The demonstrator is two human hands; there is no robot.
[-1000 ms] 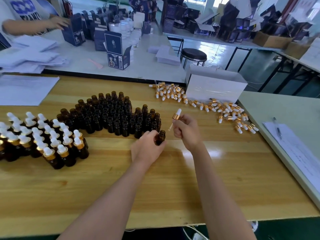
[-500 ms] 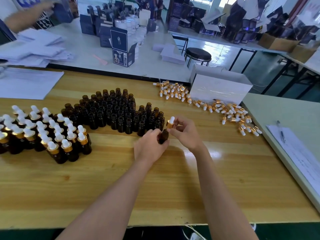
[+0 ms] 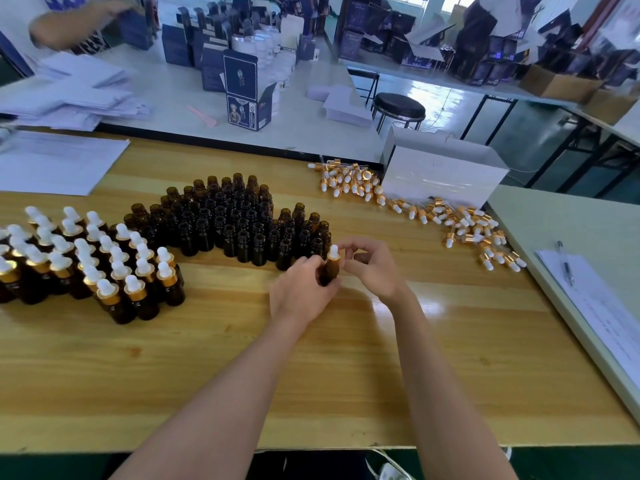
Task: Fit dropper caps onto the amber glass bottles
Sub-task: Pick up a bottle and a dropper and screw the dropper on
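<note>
Hands meeting over the wooden table (image 3: 311,375)
The left hand (image 3: 301,289) curls round an amber bottle (image 3: 329,271), right hand (image 3: 372,268) pinches the dropper cap (image 3: 334,254) sitting on its neck, just in front of the uncapped bottles (image 3: 239,220). Print on the dark blue box (image 3: 247,95) is too blurry to read.

place: packing workshop | cues: long worktables (image 3: 346,358), stacked blue cartons (image 3: 247,95), loose dropper caps (image 3: 460,223)
</note>
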